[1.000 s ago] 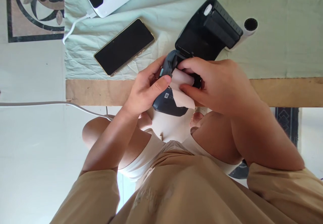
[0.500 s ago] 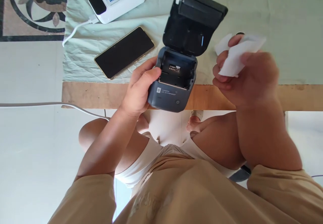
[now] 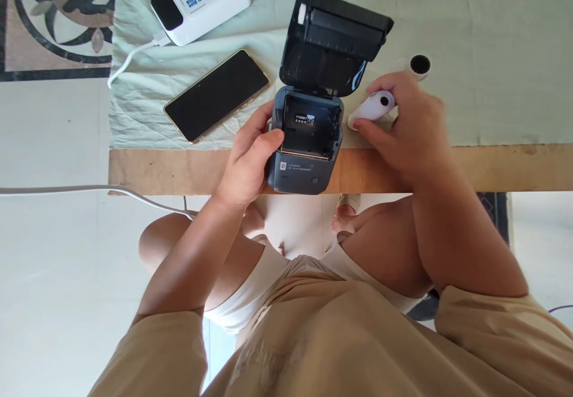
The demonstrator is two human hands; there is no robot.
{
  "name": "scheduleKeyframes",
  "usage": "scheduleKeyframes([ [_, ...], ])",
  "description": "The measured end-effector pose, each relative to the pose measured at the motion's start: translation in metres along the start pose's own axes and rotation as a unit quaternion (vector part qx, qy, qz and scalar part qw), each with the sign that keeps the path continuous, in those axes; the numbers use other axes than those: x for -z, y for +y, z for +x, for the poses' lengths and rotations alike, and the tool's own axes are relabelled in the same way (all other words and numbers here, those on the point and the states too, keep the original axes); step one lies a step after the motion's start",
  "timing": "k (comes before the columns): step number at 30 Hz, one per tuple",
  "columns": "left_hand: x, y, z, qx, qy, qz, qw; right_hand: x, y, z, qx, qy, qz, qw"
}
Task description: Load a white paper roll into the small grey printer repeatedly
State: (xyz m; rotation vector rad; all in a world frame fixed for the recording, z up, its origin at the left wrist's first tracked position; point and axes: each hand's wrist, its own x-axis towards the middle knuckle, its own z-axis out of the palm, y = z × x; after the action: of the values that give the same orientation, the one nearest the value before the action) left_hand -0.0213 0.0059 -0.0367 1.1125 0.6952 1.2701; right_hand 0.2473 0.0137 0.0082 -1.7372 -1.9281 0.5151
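My left hand [image 3: 248,164] is wrapped round the left side of a dark grey portable label printer [image 3: 301,176], the thumb on its rim. The lid [image 3: 329,51] is flipped up, away from me, and the compartment inside shows a small printed label but no roll. To the right of the printer, my right hand [image 3: 418,125] grips a small white paper roll [image 3: 370,108] between thumb and fingers, low over the cloth. The roll has a dark hole in its end and a loose tail. Just beyond my right knuckles is a second white roll [image 3: 424,77], partly hidden.
A black-screened phone [image 3: 217,95] lies left of the printer. Behind it is a white power bank [image 3: 210,3] with a white cable [image 3: 129,59] plugged in. A pale green cloth [image 3: 501,74] covers the table, leaving a bare wooden front edge [image 3: 501,169].
My right hand has moved left and lowered toward the cloth, turning the white paper so its rolled end shows. The second roll has come into view. The printer has shifted slightly.
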Motion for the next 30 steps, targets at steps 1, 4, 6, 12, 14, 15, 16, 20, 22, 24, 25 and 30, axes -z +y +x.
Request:
scheduleKeyframes([
  [1,0.000,0.000,0.000,0.003,0.000,0.001,1.000,-0.002,0.000,0.001,-0.007,-0.013,-0.014,1.000],
  [4,0.000,0.000,-0.002,0.006,-0.002,0.006,1.000,-0.007,-0.001,0.001,-0.006,-0.028,0.008,1.000],
  [6,-0.001,0.000,-0.003,0.007,-0.002,0.006,1.000,-0.006,-0.004,-0.002,0.020,0.021,0.086,0.996],
  [12,-0.001,-0.005,-0.003,0.021,0.025,0.012,0.999,0.008,0.006,0.000,0.045,0.318,0.154,0.934],
  [14,0.000,-0.007,-0.002,0.017,0.016,0.007,1.000,0.009,0.014,0.008,0.014,0.286,0.133,0.949],
  [15,0.001,-0.007,-0.002,0.017,0.010,0.005,1.000,0.008,0.017,0.012,-0.010,0.243,0.126,0.962],
  [16,0.001,-0.006,-0.002,0.020,0.010,0.004,1.000,0.006,0.020,0.016,-0.032,0.199,0.123,0.972],
  [20,-0.003,0.000,-0.003,0.041,0.023,0.008,0.999,-0.001,0.022,0.023,-0.077,0.133,0.128,0.980],
  [22,-0.004,0.002,-0.004,0.037,0.023,0.007,0.999,-0.002,0.020,0.024,-0.096,0.139,0.134,0.976],
  [24,-0.005,0.002,-0.005,0.032,0.021,0.006,0.999,-0.001,0.017,0.026,-0.120,0.173,0.224,0.952],
  [25,-0.005,0.002,-0.005,0.032,0.024,0.006,0.999,0.000,0.017,0.027,-0.131,0.193,0.293,0.927],
  [30,-0.004,0.000,-0.005,0.035,0.035,-0.005,0.999,0.006,0.022,0.038,-0.203,0.232,0.506,0.806],
])
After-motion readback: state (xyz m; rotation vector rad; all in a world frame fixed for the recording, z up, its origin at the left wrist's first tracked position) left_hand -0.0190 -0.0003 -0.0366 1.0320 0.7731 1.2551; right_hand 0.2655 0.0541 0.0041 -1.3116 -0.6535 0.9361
